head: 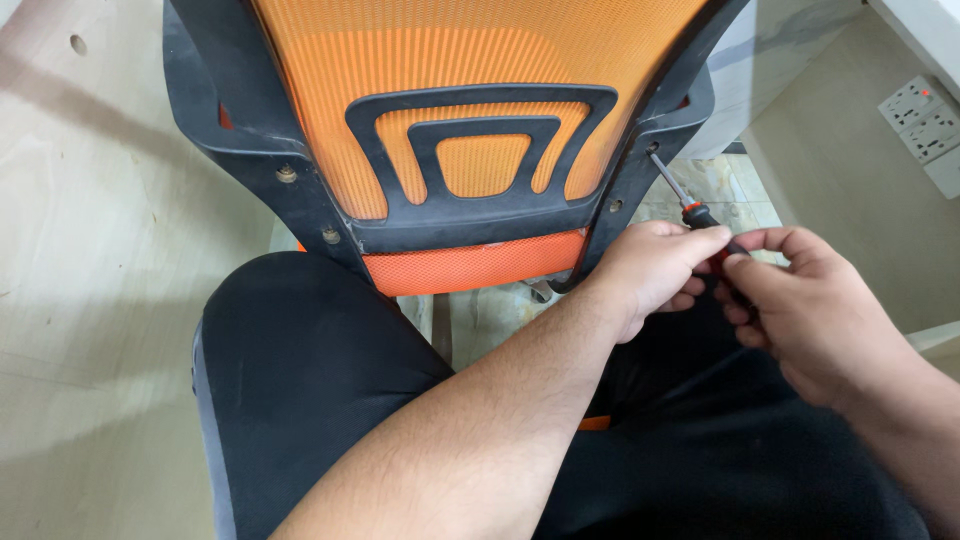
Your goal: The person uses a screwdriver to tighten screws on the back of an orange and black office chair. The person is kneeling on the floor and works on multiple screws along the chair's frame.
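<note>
Room: pale wooden panels [90, 250] stand at the left, a tiled floor [725, 190] shows past the chair at the right, and white wall sockets [925, 120] sit in the upper right corner.
Head view, chair: an office chair back [470, 60] of orange mesh in a black plastic frame [250, 130] fills the upper middle, turned with its rear toward the camera; a black lumbar brace [480, 205] crosses it low down.
Bolts: two bolt heads [287, 174] show on the frame's left limb.
Screwdriver: a screwdriver [690, 205] with a red and black handle slants up and left, its metal tip set in a hole [652, 147] on the frame's right limb.
Left hand: the left hand [650, 275] is curled closed around the front of the screwdriver handle, just behind the shaft.
Right hand: the right hand [810, 310] pinches the rear of the same handle, thumb and fingers pressed together on it, touching the left hand.
Legs: black trousers [330, 380] of the seated person lie below the chair back, under both forearms.
</note>
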